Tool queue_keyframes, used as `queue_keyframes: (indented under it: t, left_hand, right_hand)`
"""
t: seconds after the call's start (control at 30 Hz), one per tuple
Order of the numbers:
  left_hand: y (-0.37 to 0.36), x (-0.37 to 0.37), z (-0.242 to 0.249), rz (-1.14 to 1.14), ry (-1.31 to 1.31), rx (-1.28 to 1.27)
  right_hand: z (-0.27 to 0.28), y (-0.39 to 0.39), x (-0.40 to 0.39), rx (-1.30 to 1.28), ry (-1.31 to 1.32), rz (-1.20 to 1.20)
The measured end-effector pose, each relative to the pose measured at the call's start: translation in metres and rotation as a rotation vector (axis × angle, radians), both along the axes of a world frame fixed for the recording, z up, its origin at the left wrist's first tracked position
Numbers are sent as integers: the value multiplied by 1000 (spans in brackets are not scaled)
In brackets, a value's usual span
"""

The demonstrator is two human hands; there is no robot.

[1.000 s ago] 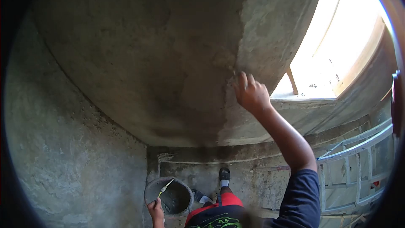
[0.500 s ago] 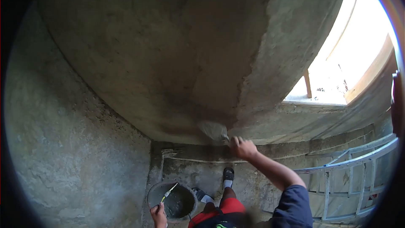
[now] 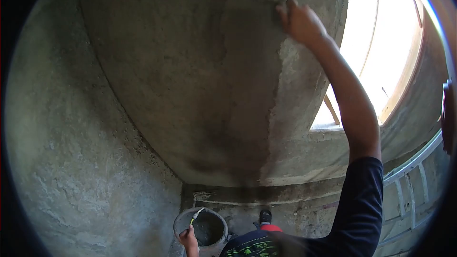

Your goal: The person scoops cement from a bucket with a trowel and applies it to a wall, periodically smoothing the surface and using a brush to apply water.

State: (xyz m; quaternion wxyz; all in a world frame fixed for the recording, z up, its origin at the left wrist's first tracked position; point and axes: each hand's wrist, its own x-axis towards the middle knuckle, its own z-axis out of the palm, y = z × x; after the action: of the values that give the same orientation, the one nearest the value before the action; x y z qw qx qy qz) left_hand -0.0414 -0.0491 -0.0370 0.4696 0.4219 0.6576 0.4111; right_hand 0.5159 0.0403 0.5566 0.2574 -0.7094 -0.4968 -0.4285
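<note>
My right hand (image 3: 303, 23) is raised high against the cement-plastered wall (image 3: 200, 66), its fingers closed. The trowel in it is barely visible now; its blade is blurred against the wall. Down at the lower left, my left hand (image 3: 189, 239) grips a slim paintbrush (image 3: 196, 216) with a yellow handle and a pale head, pointing up. This brush is over the rim of a round bucket (image 3: 179, 222) that holds grey, wet-looking mix. A darker, damp-looking band runs down the wall below my right hand.
A bright window opening (image 3: 381, 33) with a wooden frame is at the upper right. A metal ladder (image 3: 412, 195) lies at the lower right. The left wall (image 3: 71, 162) meets the plastered wall in a corner. My shoe (image 3: 265, 216) is on the floor beside the bucket.
My right hand has swept from low on the wall up to near the top, with the trowel. My left hand stays by the bucket with the paintbrush. The view has tilted upward.
</note>
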Motion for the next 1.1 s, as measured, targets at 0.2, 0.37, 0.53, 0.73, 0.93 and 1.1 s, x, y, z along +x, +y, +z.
queue_keyframes:
  t: [0.2, 0.37, 0.53, 0.73, 0.93, 1.1]
  left_hand:
    - [4, -7, 16, -13, -96, -64]
    - [10, -16, -15, -86, -25, -57]
    - [-3, -7, 14, -131, 10, -106]
    - [-22, -7, 24, -112, 45, -202]
    - [-33, -16, 25, -53, 49, -182]
    - [-24, -16, 29, -40, 1, -123]
  right_hand:
    - [-133, -9, -27, -436, 91, -88]
    - [-254, -7, -31, -617, 148, -45]
    - [-403, -15, -31, -737, 110, 9]
    - [-597, -29, -36, -995, 312, 44]
    - [-696, -105, -78, -1265, 884, -78]
    - [-707, -212, -125, -1177, 1178, -165]
